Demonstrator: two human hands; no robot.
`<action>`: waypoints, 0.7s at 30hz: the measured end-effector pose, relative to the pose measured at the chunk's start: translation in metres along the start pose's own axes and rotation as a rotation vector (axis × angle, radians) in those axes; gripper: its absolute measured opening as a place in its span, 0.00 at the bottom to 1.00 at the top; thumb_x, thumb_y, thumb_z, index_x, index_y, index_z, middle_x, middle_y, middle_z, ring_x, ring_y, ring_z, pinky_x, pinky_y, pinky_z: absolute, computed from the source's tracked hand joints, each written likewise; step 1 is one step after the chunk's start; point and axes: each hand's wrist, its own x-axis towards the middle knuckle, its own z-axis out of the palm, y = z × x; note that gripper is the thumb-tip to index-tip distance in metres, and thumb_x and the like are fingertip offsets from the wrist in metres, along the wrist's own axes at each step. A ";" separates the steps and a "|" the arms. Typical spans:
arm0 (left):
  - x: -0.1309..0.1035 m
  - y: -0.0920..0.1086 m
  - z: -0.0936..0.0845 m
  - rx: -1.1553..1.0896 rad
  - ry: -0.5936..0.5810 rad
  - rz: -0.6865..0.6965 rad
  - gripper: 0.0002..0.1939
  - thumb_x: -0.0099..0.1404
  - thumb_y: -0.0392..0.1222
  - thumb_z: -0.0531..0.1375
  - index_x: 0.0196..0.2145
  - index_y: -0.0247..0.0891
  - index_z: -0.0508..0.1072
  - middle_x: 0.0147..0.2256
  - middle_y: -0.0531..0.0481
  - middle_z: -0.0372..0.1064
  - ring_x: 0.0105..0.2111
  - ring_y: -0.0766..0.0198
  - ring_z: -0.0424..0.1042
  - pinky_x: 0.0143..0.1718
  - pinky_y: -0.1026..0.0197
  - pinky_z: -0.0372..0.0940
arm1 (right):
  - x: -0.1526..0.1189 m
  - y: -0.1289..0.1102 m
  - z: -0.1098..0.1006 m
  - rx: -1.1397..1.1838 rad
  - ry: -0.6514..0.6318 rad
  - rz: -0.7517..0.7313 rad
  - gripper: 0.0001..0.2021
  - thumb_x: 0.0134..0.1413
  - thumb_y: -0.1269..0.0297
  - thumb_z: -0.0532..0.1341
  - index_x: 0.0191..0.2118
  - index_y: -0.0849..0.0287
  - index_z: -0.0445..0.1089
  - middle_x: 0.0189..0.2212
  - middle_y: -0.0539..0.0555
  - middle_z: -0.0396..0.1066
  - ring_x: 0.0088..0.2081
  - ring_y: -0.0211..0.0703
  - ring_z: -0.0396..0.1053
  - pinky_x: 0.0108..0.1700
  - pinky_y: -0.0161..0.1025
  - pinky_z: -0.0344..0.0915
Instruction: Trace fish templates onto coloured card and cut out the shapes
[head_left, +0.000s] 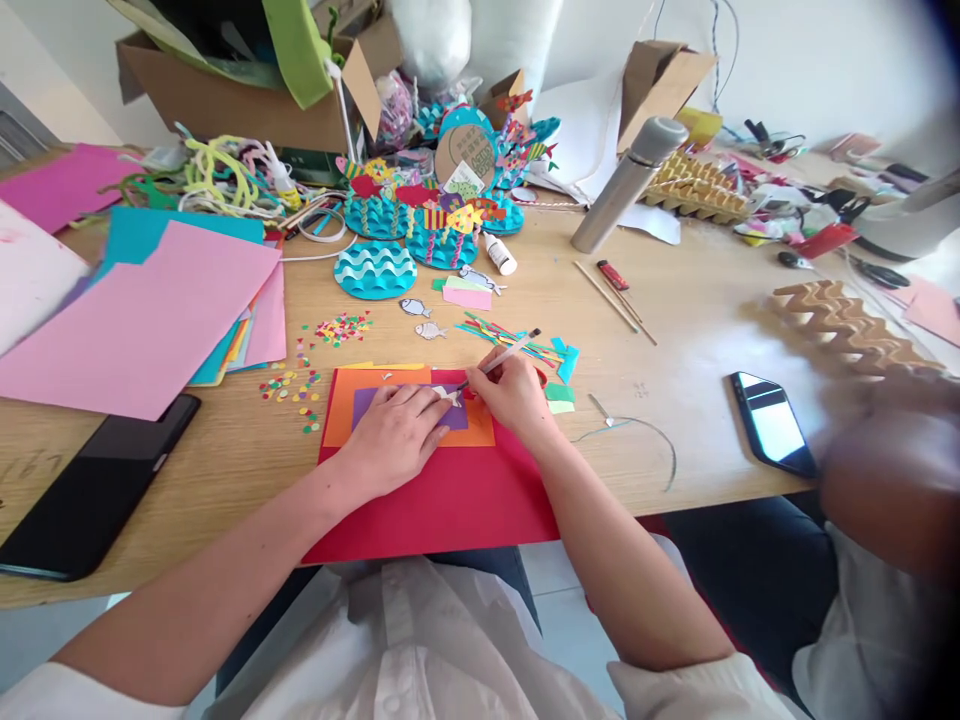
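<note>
My left hand lies flat with its fingers out over a purple sheet, pressing down a small white fish cutout partly hidden by the fingers. Gripped in my right hand is a pen, its tip down at the edge of the cutout. Beneath the purple paper is an orange sheet, and under that a large red sheet. Two more fish cutouts, a grey one and a pale one, sit beyond my hands.
Decorated blue wavy paper pieces stand at the back, near a glue bottle and a steel flask. Pink paper covers a black phone partly at left. Another phone lies right, beside a blurred person.
</note>
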 end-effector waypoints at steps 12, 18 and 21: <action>0.000 -0.002 0.002 -0.020 0.013 -0.004 0.18 0.73 0.43 0.49 0.54 0.36 0.70 0.51 0.42 0.71 0.50 0.53 0.67 0.48 0.49 0.58 | -0.002 0.002 0.002 0.039 0.057 0.043 0.07 0.48 0.63 0.60 0.23 0.56 0.63 0.17 0.49 0.67 0.21 0.39 0.65 0.23 0.33 0.56; 0.000 -0.001 0.002 -0.013 0.012 -0.002 0.18 0.73 0.43 0.49 0.54 0.36 0.69 0.51 0.42 0.71 0.50 0.53 0.67 0.48 0.50 0.58 | -0.003 0.004 0.002 0.031 0.073 0.049 0.07 0.47 0.63 0.60 0.23 0.56 0.63 0.17 0.49 0.67 0.21 0.39 0.65 0.23 0.33 0.56; 0.001 -0.001 0.003 -0.007 0.008 -0.002 0.18 0.73 0.43 0.48 0.54 0.36 0.69 0.51 0.43 0.71 0.50 0.53 0.67 0.49 0.49 0.58 | -0.004 0.004 0.002 0.023 0.075 0.054 0.07 0.47 0.63 0.60 0.23 0.56 0.63 0.17 0.48 0.66 0.21 0.39 0.65 0.22 0.33 0.56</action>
